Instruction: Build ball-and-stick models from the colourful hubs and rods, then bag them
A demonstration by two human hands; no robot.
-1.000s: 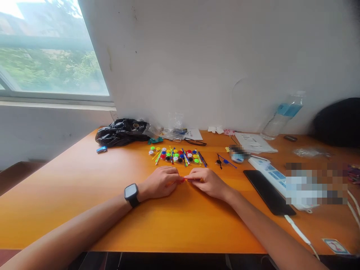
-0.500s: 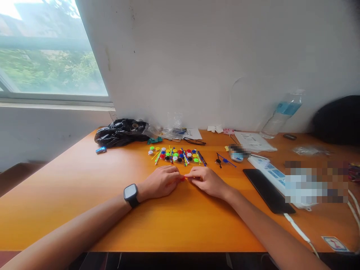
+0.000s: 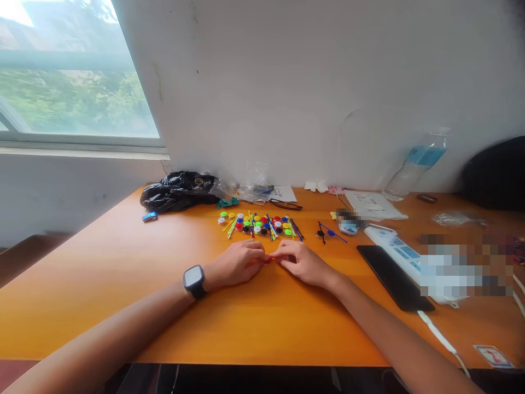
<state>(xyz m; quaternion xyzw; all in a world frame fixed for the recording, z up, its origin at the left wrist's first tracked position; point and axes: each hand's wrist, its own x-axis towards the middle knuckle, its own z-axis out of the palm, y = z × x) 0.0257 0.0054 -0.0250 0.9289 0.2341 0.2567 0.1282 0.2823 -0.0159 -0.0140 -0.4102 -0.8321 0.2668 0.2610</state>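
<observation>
hardly anything has moved since the earlier frames: both hands sit a touch higher in view and remain closed together over the same spot. left hand (image 3: 235, 262) and right hand (image 3: 302, 264) rest on the orange table (image 3: 123, 290), fingertips meeting, and each pinches one end of a small red piece (image 3: 268, 259) that lies between them just above the tabletop; it may be a cap pressed onto a stick, but it is too small to tell. as for progress, i judge the work to be early: one joined bit, a black disc with a blue stick (image 3: 328, 232), lies alone to the right, while the pile of coloured caps and sticks (image 3: 258, 225) just beyond the hands looks mostly untouched. a watch (image 3: 193, 279) is on the left wrist, a dark phone (image 3: 394, 276) lies well to the right
</observation>
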